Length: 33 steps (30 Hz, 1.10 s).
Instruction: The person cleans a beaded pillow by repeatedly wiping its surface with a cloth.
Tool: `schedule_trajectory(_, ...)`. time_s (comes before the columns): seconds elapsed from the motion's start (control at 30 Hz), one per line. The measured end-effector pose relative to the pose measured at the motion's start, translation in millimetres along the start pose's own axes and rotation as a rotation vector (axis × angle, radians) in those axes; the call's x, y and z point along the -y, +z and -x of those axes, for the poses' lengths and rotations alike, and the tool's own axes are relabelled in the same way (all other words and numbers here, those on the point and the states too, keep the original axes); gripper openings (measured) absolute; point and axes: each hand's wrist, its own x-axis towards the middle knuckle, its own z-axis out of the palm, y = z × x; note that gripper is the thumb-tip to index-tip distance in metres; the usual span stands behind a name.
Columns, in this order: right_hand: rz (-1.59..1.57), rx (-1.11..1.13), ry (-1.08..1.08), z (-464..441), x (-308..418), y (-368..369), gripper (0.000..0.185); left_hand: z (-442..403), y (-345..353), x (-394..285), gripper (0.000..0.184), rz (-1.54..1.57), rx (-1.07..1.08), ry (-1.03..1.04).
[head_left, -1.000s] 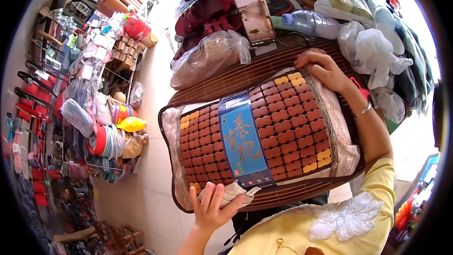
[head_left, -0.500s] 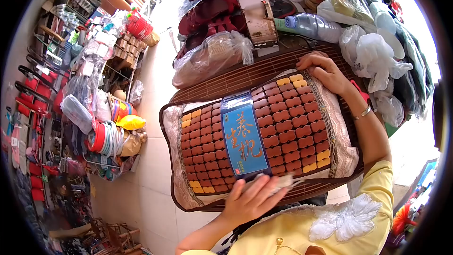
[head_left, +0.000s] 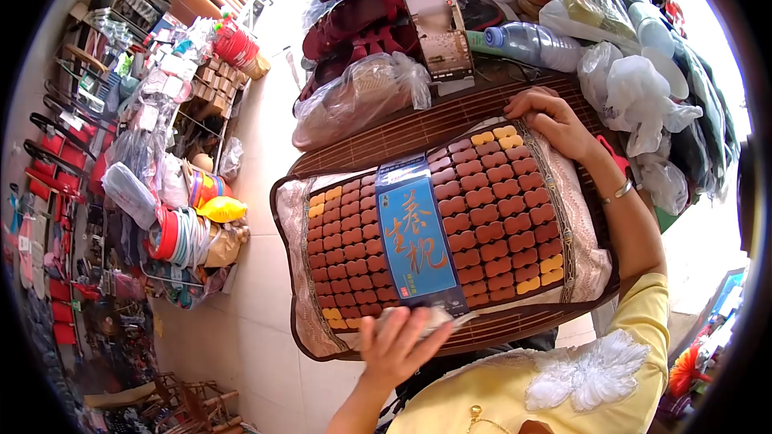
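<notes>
A pillow with reddish-brown tiles and yellow corner tiles lies on a brown slatted mat. A blue paper band wraps its middle. My left hand presses a pale cloth against the pillow's near edge, at the lower end of the band. Its fingers are spread over the cloth. My right hand rests at the pillow's far right corner, fingers curled round the edge.
Beyond the mat are a propped phone, a plastic bottle, dark red sandals and plastic bags. Crowded shelves stand at the left, beside a tiled floor.
My left hand moved right along the near edge with the cloth, then came back a little to the left. My right hand has stayed at the corner.
</notes>
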Motion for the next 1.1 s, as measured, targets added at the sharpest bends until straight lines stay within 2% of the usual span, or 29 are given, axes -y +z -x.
schedule_trajectory(0.07,-0.008,0.006,0.004,-0.1,1.4,-0.4,0.023,-19.0,10.1,-20.8,0.047,0.004,-0.014,0.097)
schedule_trajectory(0.17,-0.019,0.016,0.01,0.1,2.3,-1.1,0.023,-47.5,9.8,-51.4,0.045,0.08,0.094,0.152)
schedule_trajectory(0.33,-0.014,0.008,0.015,-0.2,2.9,-1.1,0.023,-49.2,7.2,-46.8,0.045,0.054,0.107,0.249)
schedule_trajectory(0.53,0.026,0.001,0.0,1.2,-2.4,-1.5,0.023,27.3,-12.8,23.2,0.048,0.022,0.0,-0.051)
schedule_trajectory(0.57,0.014,0.004,0.002,1.1,-2.6,-1.6,0.022,34.2,-20.0,31.6,0.048,0.021,0.002,-0.051)
schedule_trajectory(0.63,0.001,0.012,0.003,0.8,-1.5,-1.1,0.022,42.8,-30.1,41.1,0.04,0.089,-0.014,-0.252)
schedule_trajectory(0.73,-0.012,0.017,0.012,0.2,1.1,-1.1,0.021,38.7,-22.4,34.3,0.034,0.157,-0.006,-0.258)
schedule_trajectory(0.8,-0.006,0.007,0.025,0.7,1.2,-0.8,0.021,14.8,-10.7,23.8,0.045,0.146,-0.061,-0.143)
schedule_trajectory(0.93,-0.009,0.004,0.035,1.6,1.1,-0.5,0.021,-40.7,6.4,-15.6,0.048,0.157,-0.065,0.019)
schedule_trajectory(1.1,-0.002,0.016,0.032,1.6,-1.6,-1.6,0.022,-82.6,4.9,-42.3,0.044,0.23,0.081,0.115)
